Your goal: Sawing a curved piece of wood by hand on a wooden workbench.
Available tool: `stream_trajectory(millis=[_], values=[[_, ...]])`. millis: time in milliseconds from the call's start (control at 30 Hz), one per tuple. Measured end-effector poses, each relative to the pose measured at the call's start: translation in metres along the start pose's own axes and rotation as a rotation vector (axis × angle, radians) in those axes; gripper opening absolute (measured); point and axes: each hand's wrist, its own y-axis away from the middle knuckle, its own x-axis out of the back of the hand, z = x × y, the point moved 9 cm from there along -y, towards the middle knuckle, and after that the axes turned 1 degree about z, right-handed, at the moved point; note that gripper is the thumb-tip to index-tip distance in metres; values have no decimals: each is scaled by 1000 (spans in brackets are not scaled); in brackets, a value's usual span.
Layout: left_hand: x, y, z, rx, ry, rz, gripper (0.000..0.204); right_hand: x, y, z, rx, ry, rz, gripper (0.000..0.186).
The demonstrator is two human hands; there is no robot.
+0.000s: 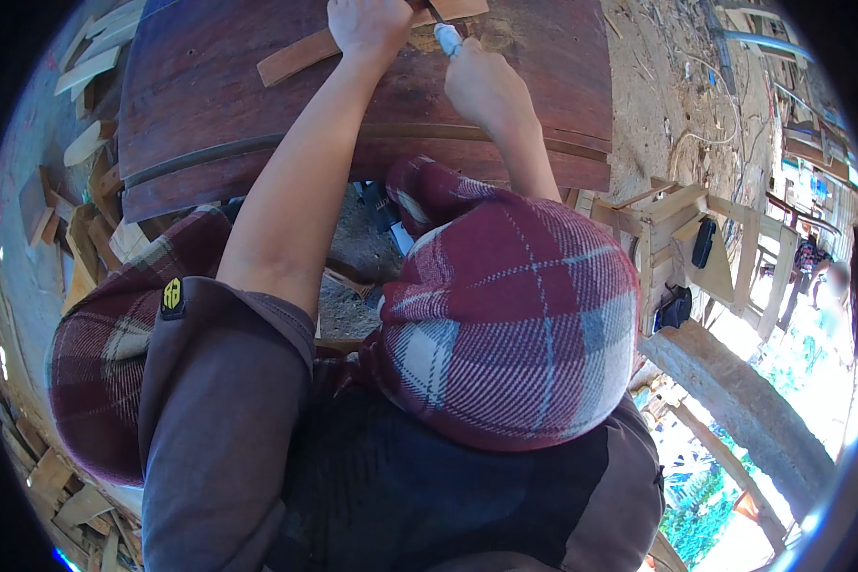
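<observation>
Top centre, right hand (486,84) wraps white-handled tool (447,39), left hand (368,27) grip can't tell; best keep wooden strip (298,57) steady, left fingers clear.

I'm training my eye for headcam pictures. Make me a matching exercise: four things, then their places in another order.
Things
1. white rounded tool handle
2. flat brown wooden strip
3. small black and yellow patch
4. pale wooden frame

Places
A. right of the dark red wooden tabletop
B. on the dark left sleeve
C. gripped by the right hand
D. partly hidden by the left hand

Pairs: 1-C, 2-D, 3-B, 4-A
</observation>
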Motion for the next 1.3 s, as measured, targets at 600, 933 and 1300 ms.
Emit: stream_trajectory(millis=[600,933,1300], values=[[2,-4,-16,195,-13,-8,21,-5,65,38,-121,-4,-82,27],[8,-4,-3,117,-76,-3,24,-28,-14,16,87,-101,157,26],[7,-3,2,12,-60,6,24,-46,42,53,-80,-72,65,28]])
